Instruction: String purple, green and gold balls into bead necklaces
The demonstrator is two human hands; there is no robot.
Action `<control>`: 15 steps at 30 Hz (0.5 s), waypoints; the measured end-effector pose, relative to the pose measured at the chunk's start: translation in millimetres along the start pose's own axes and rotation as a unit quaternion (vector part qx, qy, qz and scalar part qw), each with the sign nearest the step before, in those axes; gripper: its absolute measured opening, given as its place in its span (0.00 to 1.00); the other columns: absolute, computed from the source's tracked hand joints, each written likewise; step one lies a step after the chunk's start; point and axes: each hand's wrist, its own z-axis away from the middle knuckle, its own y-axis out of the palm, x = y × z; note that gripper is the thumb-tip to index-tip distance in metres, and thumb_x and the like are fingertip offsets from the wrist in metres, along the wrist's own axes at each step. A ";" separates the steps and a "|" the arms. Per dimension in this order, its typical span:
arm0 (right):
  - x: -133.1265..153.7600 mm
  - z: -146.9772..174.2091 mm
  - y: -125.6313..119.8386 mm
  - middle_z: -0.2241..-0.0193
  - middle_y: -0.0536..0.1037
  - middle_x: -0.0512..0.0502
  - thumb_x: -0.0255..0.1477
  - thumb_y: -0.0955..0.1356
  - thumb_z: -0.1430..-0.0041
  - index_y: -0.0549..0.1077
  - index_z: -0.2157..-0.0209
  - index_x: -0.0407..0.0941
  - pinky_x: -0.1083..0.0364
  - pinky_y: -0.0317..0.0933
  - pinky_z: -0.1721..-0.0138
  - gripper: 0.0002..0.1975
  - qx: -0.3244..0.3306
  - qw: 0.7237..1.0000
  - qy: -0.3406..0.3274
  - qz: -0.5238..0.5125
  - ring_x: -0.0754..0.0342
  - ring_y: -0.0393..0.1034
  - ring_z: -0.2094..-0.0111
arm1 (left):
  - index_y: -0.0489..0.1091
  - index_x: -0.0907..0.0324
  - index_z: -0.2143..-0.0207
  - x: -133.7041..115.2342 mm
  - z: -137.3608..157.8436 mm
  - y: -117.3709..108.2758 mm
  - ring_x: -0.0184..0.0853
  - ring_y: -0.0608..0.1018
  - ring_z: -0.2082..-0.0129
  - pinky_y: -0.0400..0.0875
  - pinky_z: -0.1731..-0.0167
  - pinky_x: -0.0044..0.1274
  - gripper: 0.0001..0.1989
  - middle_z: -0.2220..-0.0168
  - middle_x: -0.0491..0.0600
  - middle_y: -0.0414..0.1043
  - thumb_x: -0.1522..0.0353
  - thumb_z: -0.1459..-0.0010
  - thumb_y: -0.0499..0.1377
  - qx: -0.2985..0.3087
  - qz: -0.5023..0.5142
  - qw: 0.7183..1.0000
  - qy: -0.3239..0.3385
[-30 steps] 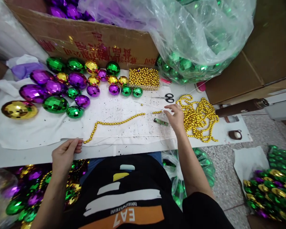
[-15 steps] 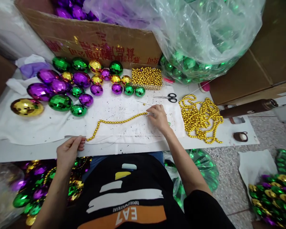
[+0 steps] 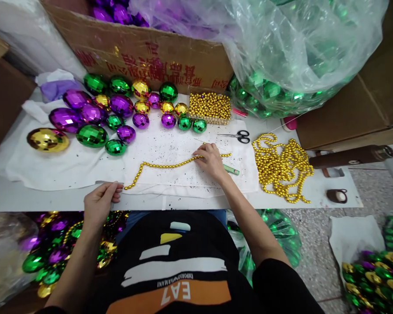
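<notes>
A strand of small gold beads lies bent across the white cloth. My left hand is at the table's front edge, thumb and fingers pinched at the strand's left end; the exact grip is hidden. Farther right, my right hand has its fingers closed over the strand, and a short run of beads sticks out past it. A thin needle-like line shows just behind that hand. Beside its wrist lies a green printed stick or tube. Black-handled scissors rest to the right.
Large faceted purple, green and gold beads sit at the left. Behind stand a clear box of gold beads and a carton. On the right are a heap of gold bead strands, a brown flask and bagged green beads.
My right hand has moved a little left along the strand, so beads now show beyond it. The green stick is more exposed. My left hand stays at the strand's end; the view has shifted slightly.
</notes>
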 end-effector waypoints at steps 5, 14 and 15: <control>-1.2 -0.3 -0.8 0.56 0.73 0.42 0.27 0.69 0.39 0.79 0.62 0.48 0.44 0.60 0.49 0.06 -0.001 1.000 0.003 -0.009 0.44 0.60 0.51 | 0.79 0.63 0.68 -1.7 1.2 0.7 0.26 0.73 0.78 0.73 0.77 0.19 0.16 0.71 0.49 0.79 0.59 0.51 0.66 -0.007 0.007 1.000 -0.001; -9.6 6.0 -7.4 0.57 0.74 0.42 0.26 0.68 0.40 0.79 0.64 0.48 0.43 0.61 0.49 0.06 -0.018 1.000 0.019 0.003 0.43 0.61 0.52 | 0.79 0.63 0.68 2.0 -0.3 0.0 0.26 0.73 0.78 0.72 0.78 0.18 0.14 0.71 0.49 0.79 0.60 0.50 0.66 -0.007 0.010 1.000 -0.002; -12.0 7.7 -9.7 0.57 0.74 0.42 0.26 0.68 0.40 0.79 0.65 0.48 0.43 0.61 0.50 0.07 -0.022 0.999 0.023 0.007 0.43 0.62 0.52 | 0.79 0.63 0.68 2.0 -0.3 0.1 0.26 0.73 0.78 0.73 0.78 0.18 0.14 0.71 0.49 0.79 0.60 0.50 0.66 -0.007 0.012 1.000 -0.002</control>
